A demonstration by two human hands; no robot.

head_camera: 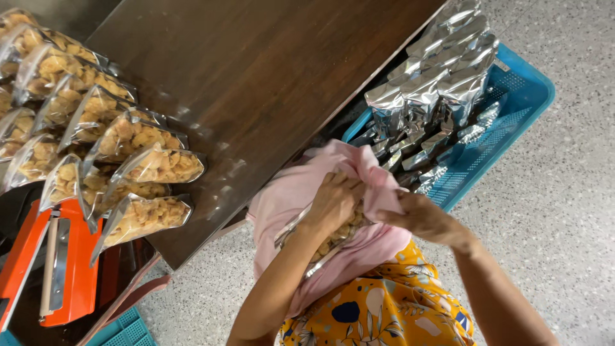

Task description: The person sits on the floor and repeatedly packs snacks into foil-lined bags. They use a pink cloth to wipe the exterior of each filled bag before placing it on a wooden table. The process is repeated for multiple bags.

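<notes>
A clear pouch of yellow snack pieces (333, 240) lies on a pink cloth (291, 192) spread over my lap. My left hand (333, 202) presses down on the pouch's upper part, fingers curled into it. My right hand (419, 214) grips the pouch's edge together with a fold of the pink cloth. The pouch's mouth is hidden under both hands.
A dark wooden table (256, 70) holds several filled clear snack pouches (128, 160) at its left. An orange heat sealer (57, 263) sits below them. A blue crate (519, 96) on the speckled floor holds several silver foil bags (442, 70). Another blue crate corner (125, 330) shows at the bottom.
</notes>
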